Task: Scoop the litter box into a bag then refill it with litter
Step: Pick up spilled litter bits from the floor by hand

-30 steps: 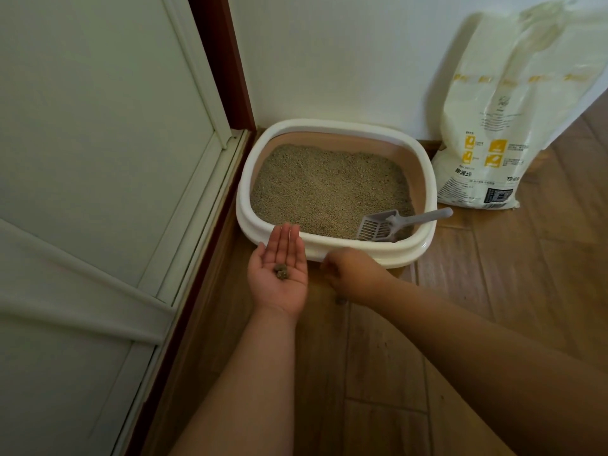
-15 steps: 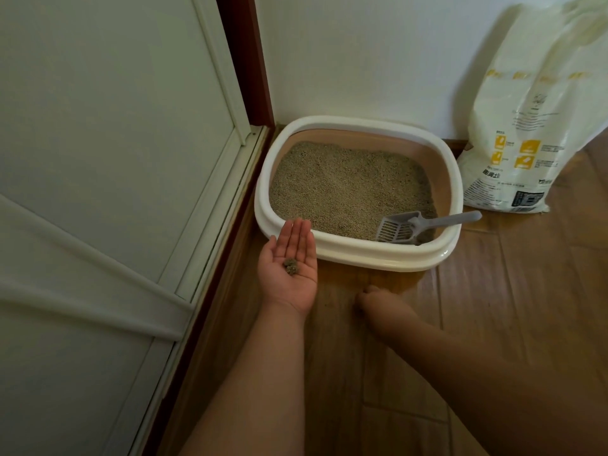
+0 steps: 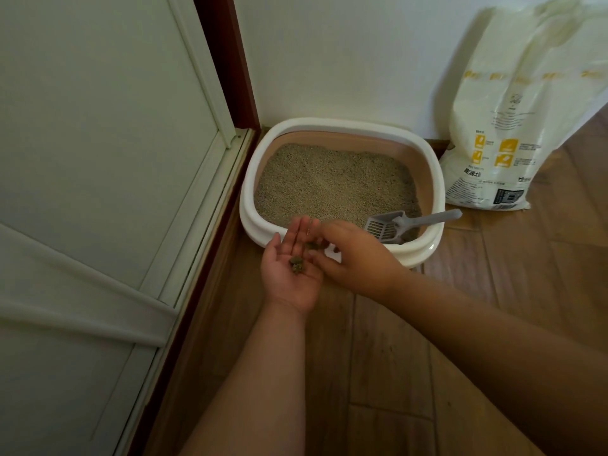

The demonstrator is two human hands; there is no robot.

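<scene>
While stray litter bits are gathered off the floor [image 3: 378,357], keep the left hand [image 3: 291,274] level, palm up, fingers straight and together, so the small clump [image 3: 296,265] on the palm can't roll off. Right hand [image 3: 353,258] sits just beside it, palm down, fingertips pinching another bit [image 3: 312,246] over the left fingers; drop it low, w/o flicking. Litter box [image 3: 424,251] is just beyond both hands; scoop [image 3: 394,225] lies inside, handle on rim. Litter bag [image 3: 513,133] leans on wall, right of the box.
</scene>
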